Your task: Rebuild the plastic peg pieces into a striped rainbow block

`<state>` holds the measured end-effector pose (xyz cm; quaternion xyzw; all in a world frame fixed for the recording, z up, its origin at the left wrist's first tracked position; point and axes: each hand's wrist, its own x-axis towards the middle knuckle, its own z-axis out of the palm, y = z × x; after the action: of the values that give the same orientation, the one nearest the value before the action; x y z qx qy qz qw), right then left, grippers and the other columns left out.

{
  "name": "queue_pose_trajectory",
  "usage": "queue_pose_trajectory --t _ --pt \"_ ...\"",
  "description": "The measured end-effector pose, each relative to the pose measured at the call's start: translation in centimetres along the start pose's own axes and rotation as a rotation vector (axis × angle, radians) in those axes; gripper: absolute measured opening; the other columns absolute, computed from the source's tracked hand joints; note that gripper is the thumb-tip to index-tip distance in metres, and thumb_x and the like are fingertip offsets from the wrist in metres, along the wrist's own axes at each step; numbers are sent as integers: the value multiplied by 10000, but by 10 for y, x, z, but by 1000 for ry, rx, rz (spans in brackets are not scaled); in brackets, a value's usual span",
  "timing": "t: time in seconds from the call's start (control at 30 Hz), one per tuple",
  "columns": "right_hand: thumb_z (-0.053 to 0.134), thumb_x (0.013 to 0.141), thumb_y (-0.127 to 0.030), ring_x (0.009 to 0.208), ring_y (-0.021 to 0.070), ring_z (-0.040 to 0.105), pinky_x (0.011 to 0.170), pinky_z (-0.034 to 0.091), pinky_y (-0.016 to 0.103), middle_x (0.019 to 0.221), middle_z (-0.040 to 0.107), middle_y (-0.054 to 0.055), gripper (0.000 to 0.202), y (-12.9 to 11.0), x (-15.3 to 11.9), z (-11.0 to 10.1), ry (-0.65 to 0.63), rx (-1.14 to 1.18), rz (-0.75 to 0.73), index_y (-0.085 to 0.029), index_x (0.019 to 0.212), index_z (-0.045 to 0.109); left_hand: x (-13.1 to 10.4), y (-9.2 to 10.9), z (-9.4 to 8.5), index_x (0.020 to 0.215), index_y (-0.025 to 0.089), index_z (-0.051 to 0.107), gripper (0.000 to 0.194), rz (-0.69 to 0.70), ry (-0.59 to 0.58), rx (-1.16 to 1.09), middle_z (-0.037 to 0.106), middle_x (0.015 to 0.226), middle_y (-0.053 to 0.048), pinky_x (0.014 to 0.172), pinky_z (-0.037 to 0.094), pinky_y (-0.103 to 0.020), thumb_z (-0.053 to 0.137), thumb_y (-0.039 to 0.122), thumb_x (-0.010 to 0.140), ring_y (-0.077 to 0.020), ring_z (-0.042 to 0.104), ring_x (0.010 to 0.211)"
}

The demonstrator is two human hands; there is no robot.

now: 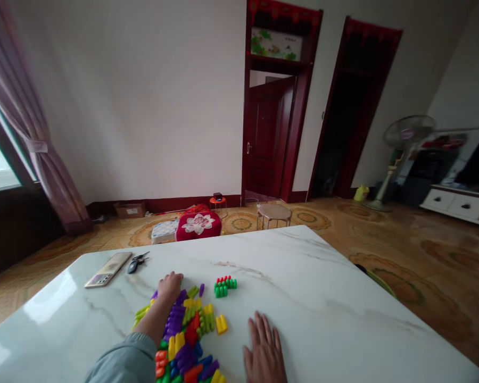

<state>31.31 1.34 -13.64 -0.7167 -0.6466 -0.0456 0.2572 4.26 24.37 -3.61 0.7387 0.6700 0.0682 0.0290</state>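
Note:
A pile of colourful plastic toy building blocks [175,319] lies on the white marble-patterned table [323,303], in purple, yellow, green, red, blue and orange. Over the far edge of this pile my left hand [170,287] reaches with its fingers curled down; what they hold is mostly hidden. My right hand [265,348] rests flat on the tabletop, fingers stretched out, to the right of the pile and holding nothing. Beyond the hands stands a small joined group of green and red blocks [225,285]. A yellow block piece [221,324] lies at the pile's right side.
A phone [108,269] and a key [138,261] lie at the table's far left. Past the far edge are a red flowered cushioned seat [198,225] and a round stool [274,211]. A standing fan [387,175] is off to the right.

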Motion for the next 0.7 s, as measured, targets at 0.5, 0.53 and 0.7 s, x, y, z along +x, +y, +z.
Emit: queue_pose_trajectory --t 0.5,0.53,0.7 --pt "384 925 -367 1413 264 293 1141 241 480 1533 319 53 533 -14 -5 -24 9 -23 -49 -213 1434 425 -147 91 -24 1132 216 471 327 135 281 -976 678 904 -54 734 517 -344 422 435 895 -206 656 795" --pt "382 922 -369 1403 269 313 1133 247 484 1519 350 70 525 -14 -5 -24 12 -44 -46 -197 1413 455 -169 99 -20 1102 213 485 317 155 240 -1034 674 870 -53 704 520 -333 466 436 877 -203 655 762" --pt "359 896 -351 1356 288 371 1083 291 501 1450 456 120 491 -6 2 -18 37 -86 -78 -169 1303 564 -245 115 -7 900 201 672 190 248 48 -1100 681 832 -91 734 518 -338 667 335 764 -211 647 771"
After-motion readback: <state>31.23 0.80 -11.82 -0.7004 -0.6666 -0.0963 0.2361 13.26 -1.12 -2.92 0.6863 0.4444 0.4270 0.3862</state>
